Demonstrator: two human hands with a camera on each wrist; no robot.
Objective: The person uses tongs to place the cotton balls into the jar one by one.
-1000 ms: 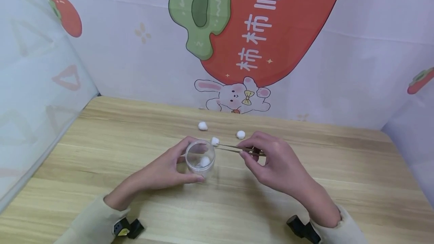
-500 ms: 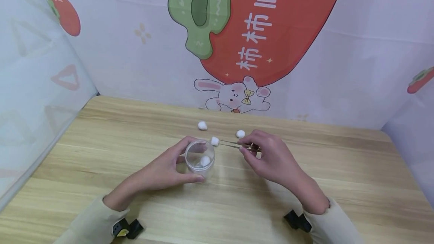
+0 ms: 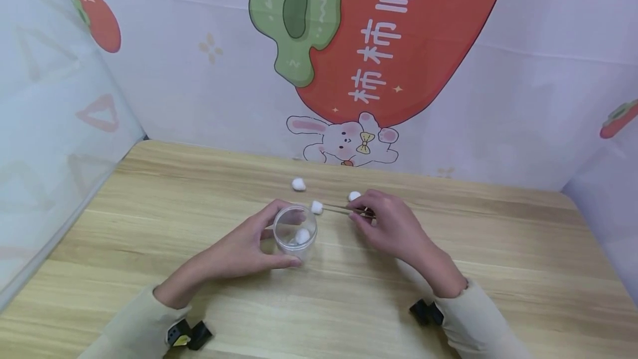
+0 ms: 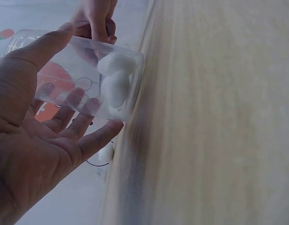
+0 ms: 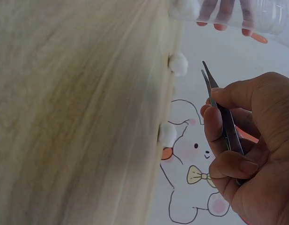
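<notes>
My left hand (image 3: 231, 254) grips a clear plastic jar (image 3: 295, 244) standing on the table, thumb on the near side and fingers round the far side. White cotton balls (image 4: 116, 86) lie at the jar's bottom. My right hand (image 3: 396, 229) pinches metal tweezers (image 5: 224, 112) between thumb and fingers. The tweezers' tips are slightly parted, with nothing between them in the right wrist view, and hang above the table. In the head view they point at a cotton ball (image 3: 317, 208) that lies right beside the jar's rim. The right hand partly covers another cotton ball (image 3: 354, 196).
One more cotton ball (image 3: 298, 184) lies farther back on the wooden table (image 3: 199, 181). Behind the table hangs a printed cloth (image 3: 473, 104) with a large red fruit and a rabbit. Black wrist cameras (image 3: 189, 335) sit at both sleeves.
My right hand and forearm have shifted left and slightly away, bringing the tweezers along, and the hand now overlaps the right-hand cotton ball. The left hand and jar have stayed in place.
</notes>
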